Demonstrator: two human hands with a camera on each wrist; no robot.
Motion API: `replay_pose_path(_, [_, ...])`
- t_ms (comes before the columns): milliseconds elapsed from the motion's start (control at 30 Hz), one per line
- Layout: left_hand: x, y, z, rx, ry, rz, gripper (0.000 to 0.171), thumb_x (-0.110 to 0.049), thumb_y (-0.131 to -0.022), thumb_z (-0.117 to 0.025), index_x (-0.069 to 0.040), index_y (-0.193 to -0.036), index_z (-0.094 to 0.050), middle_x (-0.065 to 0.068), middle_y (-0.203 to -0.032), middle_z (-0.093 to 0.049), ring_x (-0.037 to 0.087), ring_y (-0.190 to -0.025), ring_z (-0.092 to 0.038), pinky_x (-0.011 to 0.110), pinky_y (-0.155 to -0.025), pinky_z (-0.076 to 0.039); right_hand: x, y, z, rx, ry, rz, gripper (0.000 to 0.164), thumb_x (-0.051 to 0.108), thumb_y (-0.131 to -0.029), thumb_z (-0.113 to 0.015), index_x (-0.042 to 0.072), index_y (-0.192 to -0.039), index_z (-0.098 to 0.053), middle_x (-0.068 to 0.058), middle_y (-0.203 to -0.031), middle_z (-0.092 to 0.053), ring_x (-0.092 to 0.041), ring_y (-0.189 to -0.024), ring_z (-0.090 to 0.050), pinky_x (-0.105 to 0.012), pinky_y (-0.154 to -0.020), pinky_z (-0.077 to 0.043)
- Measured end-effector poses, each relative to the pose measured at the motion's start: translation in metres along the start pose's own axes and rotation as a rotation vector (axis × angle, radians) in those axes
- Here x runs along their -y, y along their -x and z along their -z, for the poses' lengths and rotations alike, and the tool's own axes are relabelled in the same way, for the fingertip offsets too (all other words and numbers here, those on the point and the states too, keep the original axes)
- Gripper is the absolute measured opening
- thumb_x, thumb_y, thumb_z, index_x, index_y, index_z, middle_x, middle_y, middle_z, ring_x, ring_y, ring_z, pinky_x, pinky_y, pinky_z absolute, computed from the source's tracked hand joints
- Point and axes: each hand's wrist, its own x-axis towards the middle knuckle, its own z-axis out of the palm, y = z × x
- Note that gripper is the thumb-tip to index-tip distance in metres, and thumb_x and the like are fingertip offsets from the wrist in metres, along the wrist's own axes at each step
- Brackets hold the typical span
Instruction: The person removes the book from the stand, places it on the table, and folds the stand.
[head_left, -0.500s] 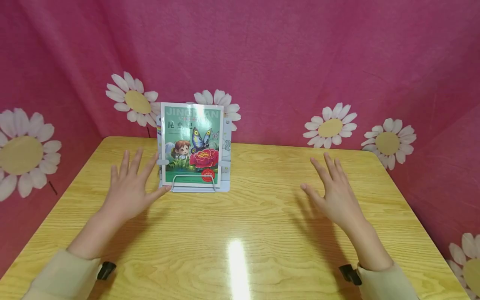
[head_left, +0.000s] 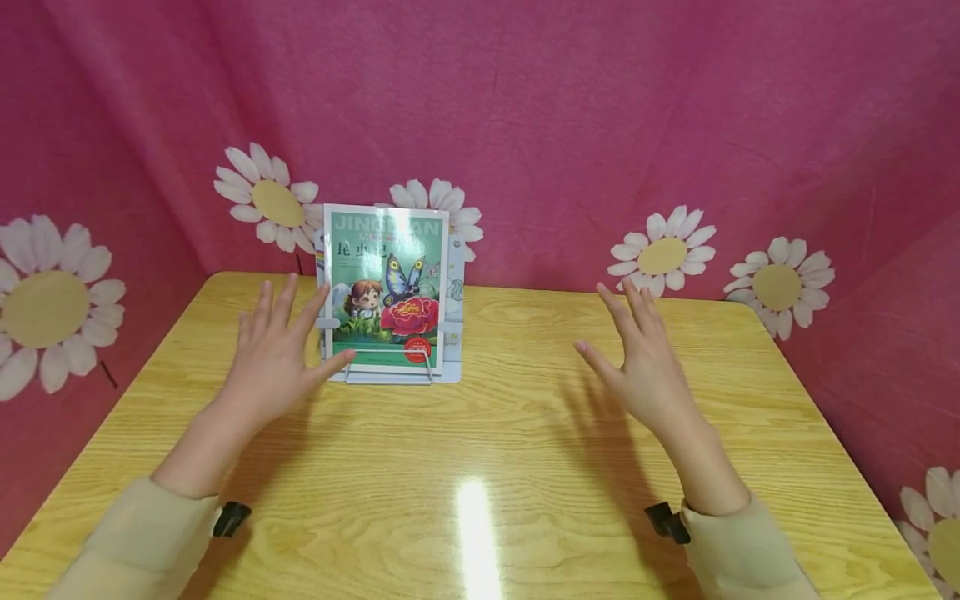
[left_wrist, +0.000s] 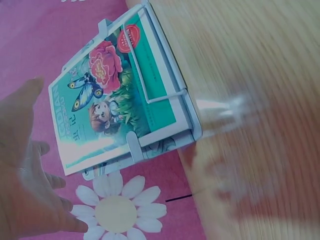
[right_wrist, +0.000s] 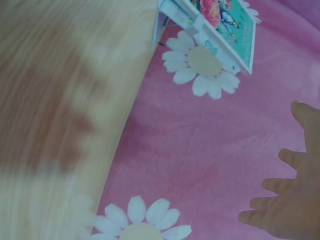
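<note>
A green-covered book (head_left: 386,292) with a butterfly and a red flower on its front leans upright on a pale book stand (head_left: 452,350). A wire bar (head_left: 388,382) runs across the book's lower front, and a small clip sits at its left edge. My left hand (head_left: 270,367), fingers spread, hovers just left of the book; in the head view its thumb overlaps the lower left corner. Whether it touches cannot be told there, but the left wrist view shows a gap. Over the table's right half floats my right hand (head_left: 645,375), fingers extended, holding nothing.
The stand is on a wooden table (head_left: 525,433), toward its back left. A pink curtain (head_left: 540,125) with large white daisies encloses the back and both sides. Light glares off the tabletop near the front.
Both hands have moved slightly forward; the left has shifted right toward the book and the right has shifted left. The book and stand have stayed in place on the table.
</note>
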Motion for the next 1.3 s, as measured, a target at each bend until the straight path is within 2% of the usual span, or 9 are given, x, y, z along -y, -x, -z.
replay_pose_path(167, [-0.004, -0.006, -0.004, -0.039, 0.031, 0.000, 0.090, -0.064, -0.084, -0.054, -0.024, -0.153, -0.012, 0.018, -0.158, -0.001, 0.041, -0.143, 0.010, 0.071, -0.106, -0.004, 0.013, -0.012, -0.004, -0.028, -0.048, 0.016, 0.072, 0.042, -0.088, -0.063, 0.026, -0.149, -0.028, -0.007, -0.157, -0.017, -0.036, -0.143, -0.015, -0.067, -0.105, -0.023])
replay_pose_path(433, [-0.010, -0.017, -0.010, -0.069, 0.121, 0.028, 0.090, -0.061, -0.085, -0.055, -0.021, -0.153, -0.012, 0.018, -0.157, -0.004, 0.039, -0.144, 0.004, 0.065, -0.110, -0.006, 0.031, -0.032, -0.017, -0.049, -0.136, 0.053, 0.072, 0.041, -0.089, -0.063, 0.030, -0.149, -0.026, -0.002, -0.157, -0.019, -0.029, -0.144, -0.015, -0.063, -0.110, -0.019])
replay_pose_path(733, [-0.012, -0.029, -0.019, -0.083, 0.204, 0.064, 0.091, -0.063, -0.085, -0.054, -0.021, -0.153, -0.011, 0.016, -0.158, -0.003, 0.039, -0.144, 0.000, 0.067, -0.109, -0.010, 0.052, -0.048, -0.034, -0.088, -0.221, 0.088, 0.071, 0.035, -0.089, -0.065, 0.025, -0.149, -0.028, -0.001, -0.154, -0.027, -0.024, -0.140, -0.028, -0.056, -0.106, -0.032])
replay_pose_path(1067, [-0.011, -0.041, -0.033, -0.208, 0.285, 0.076, 0.096, -0.054, -0.081, -0.067, -0.018, -0.152, -0.015, 0.017, -0.155, -0.015, 0.041, -0.141, -0.014, 0.066, -0.107, -0.021, 0.076, -0.068, -0.058, -0.089, -0.355, 0.060, 0.072, 0.030, -0.086, -0.070, 0.019, -0.147, -0.034, -0.002, -0.149, -0.037, -0.020, -0.134, -0.038, -0.041, -0.101, -0.044])
replay_pose_path(1300, [-0.010, -0.048, -0.045, -0.267, 0.378, 0.104, 0.099, -0.046, -0.077, -0.075, -0.015, -0.151, -0.017, 0.017, -0.153, -0.019, 0.036, -0.141, -0.016, 0.061, -0.109, -0.023, 0.089, -0.077, -0.078, -0.084, -0.481, 0.014, 0.071, 0.023, -0.084, -0.072, 0.018, -0.145, -0.037, -0.009, -0.145, -0.043, -0.026, -0.125, -0.048, -0.040, -0.097, -0.048])
